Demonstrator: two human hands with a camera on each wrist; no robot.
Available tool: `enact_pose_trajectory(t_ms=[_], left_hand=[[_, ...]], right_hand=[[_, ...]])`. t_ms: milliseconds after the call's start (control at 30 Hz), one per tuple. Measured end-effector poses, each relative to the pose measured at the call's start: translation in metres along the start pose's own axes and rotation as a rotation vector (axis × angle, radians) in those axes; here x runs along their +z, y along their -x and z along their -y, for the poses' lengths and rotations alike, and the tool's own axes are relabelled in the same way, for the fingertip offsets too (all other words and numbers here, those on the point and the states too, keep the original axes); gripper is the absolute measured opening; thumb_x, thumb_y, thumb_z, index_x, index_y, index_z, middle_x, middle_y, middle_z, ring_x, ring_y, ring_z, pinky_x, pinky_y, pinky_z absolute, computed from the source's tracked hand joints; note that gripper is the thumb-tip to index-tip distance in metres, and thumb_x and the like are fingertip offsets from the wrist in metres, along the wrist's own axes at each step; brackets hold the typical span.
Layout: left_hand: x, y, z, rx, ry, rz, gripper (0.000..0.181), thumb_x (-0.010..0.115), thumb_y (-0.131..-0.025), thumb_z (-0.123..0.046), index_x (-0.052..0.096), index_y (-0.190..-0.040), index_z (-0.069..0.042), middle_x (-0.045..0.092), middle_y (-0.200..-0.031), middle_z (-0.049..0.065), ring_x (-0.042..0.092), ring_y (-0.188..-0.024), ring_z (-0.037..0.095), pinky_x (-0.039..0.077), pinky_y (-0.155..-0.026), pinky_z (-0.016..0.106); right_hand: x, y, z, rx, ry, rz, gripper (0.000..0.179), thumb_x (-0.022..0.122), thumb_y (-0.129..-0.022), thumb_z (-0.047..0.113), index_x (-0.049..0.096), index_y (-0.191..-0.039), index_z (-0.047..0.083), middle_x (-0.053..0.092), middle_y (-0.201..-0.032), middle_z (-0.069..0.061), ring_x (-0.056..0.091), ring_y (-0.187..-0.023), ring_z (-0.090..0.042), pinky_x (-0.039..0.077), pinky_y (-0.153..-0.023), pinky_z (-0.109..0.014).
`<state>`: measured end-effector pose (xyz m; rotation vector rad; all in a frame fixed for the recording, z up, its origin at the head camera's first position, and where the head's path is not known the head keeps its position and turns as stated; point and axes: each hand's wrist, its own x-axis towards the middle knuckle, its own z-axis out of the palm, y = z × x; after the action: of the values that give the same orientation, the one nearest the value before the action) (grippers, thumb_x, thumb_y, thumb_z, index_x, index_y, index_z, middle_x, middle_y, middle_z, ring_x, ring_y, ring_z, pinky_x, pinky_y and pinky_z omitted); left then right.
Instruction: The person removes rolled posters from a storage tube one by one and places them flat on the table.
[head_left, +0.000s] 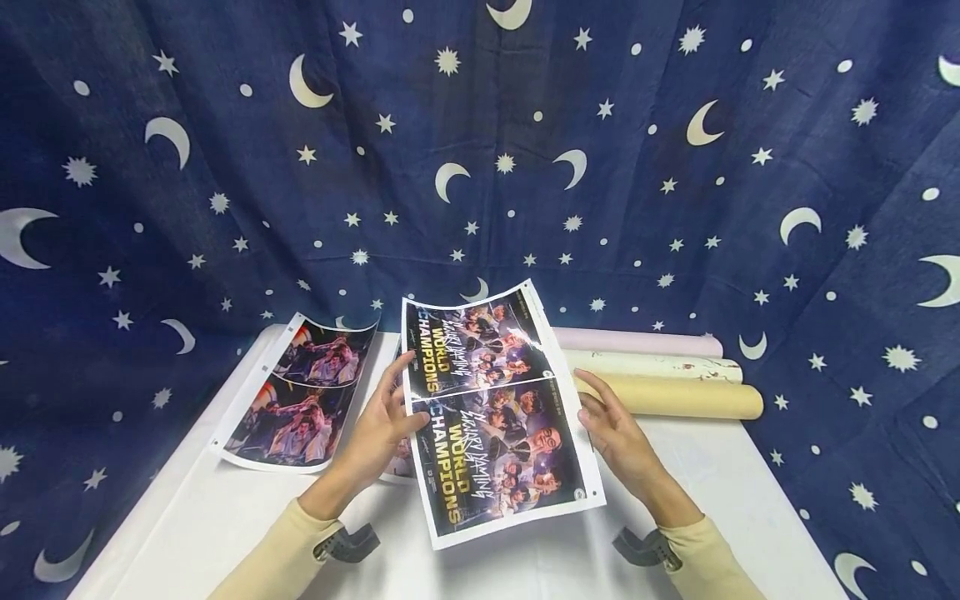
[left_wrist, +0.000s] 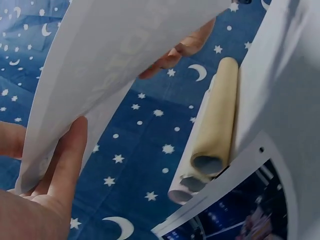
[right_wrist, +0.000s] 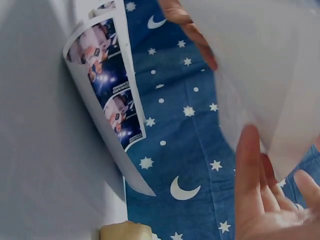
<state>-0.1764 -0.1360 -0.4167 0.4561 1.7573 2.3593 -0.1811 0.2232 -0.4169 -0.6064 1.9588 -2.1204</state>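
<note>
A glossy printed sheet with two stacked "World Champions" group pictures and a white border is held up over the table, tilted toward me. My left hand grips its left edge, thumb on the printed face and fingers behind. At the right edge my right hand holds the sheet, and the right wrist view shows its fingers against the pale back. Both wrist views show mostly the sheet's white back, slightly bowed. Another printed sheet lies partly hidden beneath it on the table.
At the left of the white table lies a curling print with two stage pictures. Three rolls lie at the back right: yellow, pale floral and pink. A dark blue moon-and-star curtain hangs behind.
</note>
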Motion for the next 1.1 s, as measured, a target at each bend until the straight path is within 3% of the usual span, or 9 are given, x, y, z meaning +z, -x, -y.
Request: enact_pose_trajectory(t_ms=[133, 333, 533, 600, 700, 767, 833, 1000, 1100], left_hand=[[-0.004, 0.000, -0.008, 0.086, 0.020, -0.092, 0.096, 0.053, -0.085, 0.014, 0.009, -0.156, -0.032, 0.042, -0.144, 0.011, 0.069, -0.105, 0.016, 0.060, -0.082, 0.037], [-0.005, -0.002, -0.017, 0.207, 0.085, -0.308, 0.096, 0.049, -0.085, 0.020, 0.009, -0.154, -0.034, 0.044, -0.143, 0.006, 0.068, -0.107, 0.014, 0.059, -0.085, 0.036], [0.001, -0.008, -0.020, 0.340, 0.165, -0.432, 0.098, 0.048, -0.083, 0.024, 0.008, -0.153, -0.032, 0.043, -0.144, 0.010, 0.064, -0.114, 0.016, 0.058, -0.087, 0.034], [0.004, -0.012, -0.020, 0.388, 0.201, -0.452, 0.098, 0.047, -0.082, 0.025, 0.008, -0.153, -0.031, 0.040, -0.147, 0.012, 0.059, -0.120, 0.019, 0.057, -0.089, 0.031], [0.012, -0.015, -0.017, 0.421, 0.244, -0.476, 0.100, 0.046, -0.080, 0.026, 0.008, -0.153, -0.030, 0.031, -0.153, 0.012, 0.050, -0.128, 0.021, 0.055, -0.091, 0.026], [0.019, -0.016, -0.015, 0.409, 0.255, -0.480, 0.100, 0.047, -0.081, 0.026, 0.007, -0.153, -0.030, 0.023, -0.157, 0.009, 0.044, -0.132, 0.020, 0.055, -0.089, 0.023], [0.026, -0.016, -0.011, 0.388, 0.263, -0.467, 0.100, 0.048, -0.082, 0.024, 0.006, -0.154, -0.030, 0.020, -0.158, 0.008, 0.043, -0.132, 0.019, 0.054, -0.088, 0.021], [0.037, -0.015, -0.004, 0.360, 0.232, -0.411, 0.101, 0.051, -0.082, 0.022, 0.005, -0.154, -0.032, 0.030, -0.154, 0.013, 0.053, -0.125, 0.021, 0.055, -0.093, 0.027], [0.040, -0.014, -0.002, 0.349, 0.158, -0.398, 0.102, 0.054, -0.081, 0.020, 0.004, -0.154, -0.031, 0.020, -0.158, 0.008, 0.048, -0.130, 0.019, 0.052, -0.098, 0.026]], right_hand=[[0.003, 0.000, -0.001, -0.062, 0.015, -0.107, 0.056, 0.043, -0.105, 0.013, 0.021, -0.156, 0.016, 0.053, -0.136, 0.000, 0.063, -0.111, -0.008, 0.057, -0.084, -0.027], [0.010, 0.003, -0.008, -0.149, 0.040, -0.156, 0.051, 0.044, -0.104, 0.009, 0.029, -0.152, 0.005, 0.047, -0.144, -0.006, 0.064, -0.112, -0.011, 0.059, -0.082, -0.033], [0.024, 0.000, -0.010, -0.133, 0.140, -0.377, 0.041, 0.055, -0.099, 0.008, 0.049, -0.139, 0.004, 0.051, -0.138, -0.004, 0.068, -0.106, -0.014, 0.060, -0.080, -0.031], [0.030, 0.001, -0.010, -0.147, 0.144, -0.355, 0.043, 0.056, -0.098, 0.006, 0.047, -0.141, 0.004, 0.051, -0.138, -0.011, 0.069, -0.106, -0.015, 0.060, -0.080, -0.032], [0.039, 0.003, -0.013, -0.164, 0.158, -0.176, 0.057, 0.054, -0.098, 0.002, 0.032, -0.151, 0.006, 0.044, -0.142, -0.025, 0.067, -0.111, -0.015, 0.060, -0.082, -0.036], [0.045, 0.004, -0.015, -0.153, 0.159, -0.066, 0.067, 0.053, -0.098, 0.000, 0.020, -0.155, 0.011, 0.039, -0.143, -0.029, 0.064, -0.114, -0.013, 0.060, -0.083, -0.038], [0.050, 0.003, -0.018, -0.147, 0.146, -0.016, 0.073, 0.052, -0.097, -0.002, 0.014, -0.157, 0.014, 0.035, -0.144, -0.029, 0.064, -0.112, -0.011, 0.059, -0.084, -0.039], [0.061, -0.003, -0.017, -0.138, 0.091, -0.090, 0.072, 0.053, -0.097, -0.001, 0.016, -0.157, 0.015, 0.026, -0.151, -0.022, 0.061, -0.116, -0.006, 0.056, -0.091, -0.031], [0.065, -0.004, -0.015, -0.150, 0.077, -0.157, 0.070, 0.054, -0.096, -0.002, 0.019, -0.156, 0.013, 0.020, -0.158, -0.017, 0.058, -0.121, -0.005, 0.053, -0.095, -0.027]])
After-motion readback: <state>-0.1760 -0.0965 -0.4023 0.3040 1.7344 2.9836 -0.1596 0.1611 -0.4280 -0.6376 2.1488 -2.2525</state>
